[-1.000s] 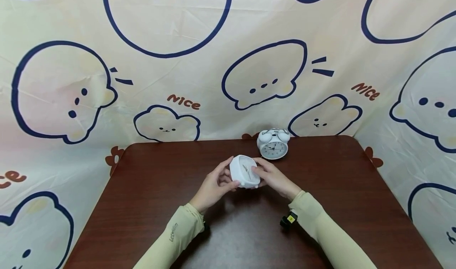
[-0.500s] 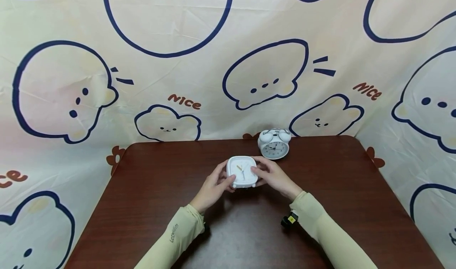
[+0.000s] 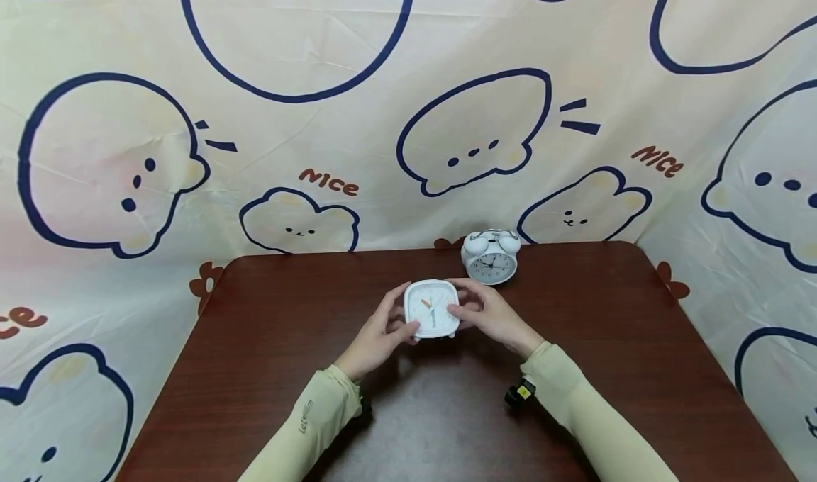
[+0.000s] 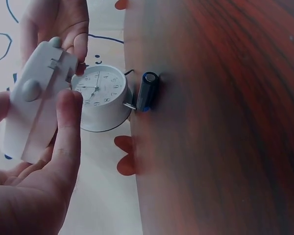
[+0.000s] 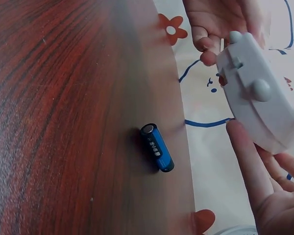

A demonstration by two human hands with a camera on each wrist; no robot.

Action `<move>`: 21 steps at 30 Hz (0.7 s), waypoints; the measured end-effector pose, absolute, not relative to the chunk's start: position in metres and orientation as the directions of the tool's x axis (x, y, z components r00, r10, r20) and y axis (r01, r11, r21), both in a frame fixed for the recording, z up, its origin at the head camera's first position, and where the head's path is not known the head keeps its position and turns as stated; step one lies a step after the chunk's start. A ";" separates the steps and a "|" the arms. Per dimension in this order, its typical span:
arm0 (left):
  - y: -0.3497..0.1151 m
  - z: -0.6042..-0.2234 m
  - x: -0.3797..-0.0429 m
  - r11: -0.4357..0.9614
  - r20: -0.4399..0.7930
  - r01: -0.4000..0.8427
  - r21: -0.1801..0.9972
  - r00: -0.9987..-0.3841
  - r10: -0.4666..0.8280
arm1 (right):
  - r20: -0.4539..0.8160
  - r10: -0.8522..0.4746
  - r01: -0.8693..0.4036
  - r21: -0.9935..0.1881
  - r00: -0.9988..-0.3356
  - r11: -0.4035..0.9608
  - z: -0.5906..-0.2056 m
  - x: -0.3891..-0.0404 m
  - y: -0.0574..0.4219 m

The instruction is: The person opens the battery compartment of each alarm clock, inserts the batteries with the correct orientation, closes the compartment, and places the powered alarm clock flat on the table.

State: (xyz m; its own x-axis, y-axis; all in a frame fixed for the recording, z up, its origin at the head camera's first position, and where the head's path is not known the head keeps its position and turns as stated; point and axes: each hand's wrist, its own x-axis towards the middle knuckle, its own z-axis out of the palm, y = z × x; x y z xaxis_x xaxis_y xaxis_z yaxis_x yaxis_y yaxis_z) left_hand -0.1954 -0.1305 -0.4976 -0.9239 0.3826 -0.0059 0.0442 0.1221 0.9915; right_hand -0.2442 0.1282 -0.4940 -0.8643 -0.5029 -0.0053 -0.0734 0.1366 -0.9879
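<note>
A white square clock [image 3: 431, 307] with a pale dial is held up over the table by both hands. My left hand [image 3: 375, 340] grips its left side, thumb on the lower corner of the front. On the other side my right hand [image 3: 496, 319] holds it, thumb against the dial's right edge and fingers behind. The left wrist view shows the clock's underside [image 4: 32, 115] with two round feet and a notch in the back part. A blue and black battery [image 5: 157, 148] lies on the table behind the clock; the head view does not show it.
A white twin-bell alarm clock [image 3: 490, 264] stands at the back edge of the dark brown wooden table [image 3: 306, 283], just beyond the right hand. Behind the table hangs a printed cloth [image 3: 376, 142] with cartoon figures.
The square clock has turned from a slant to facing me squarely and shifted slightly left. Both hands have kept hold of it throughout. The alarm clock has stayed in place.
</note>
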 end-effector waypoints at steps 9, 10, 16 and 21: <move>-0.131 -0.501 -0.197 0.193 0.053 0.141 0.971 -0.914 0.402 | 0.027 -0.507 -0.160 -0.962 -0.861 0.222 -0.487 -0.244 0.134; -0.131 -0.501 -0.196 0.200 0.059 0.150 0.968 -0.914 0.402 | 0.025 -0.504 -0.162 -0.960 -0.863 0.230 -0.486 -0.244 0.134; -0.132 -0.500 -0.195 0.232 0.100 0.208 0.950 -0.909 0.405 | 0.043 -0.519 -0.178 -0.960 -0.854 0.214 -0.483 -0.241 0.135; -0.133 -0.500 -0.195 0.233 0.119 0.228 0.945 -0.906 0.405 | 0.046 -0.529 -0.179 -0.963 -0.847 0.202 -0.483 -0.240 0.135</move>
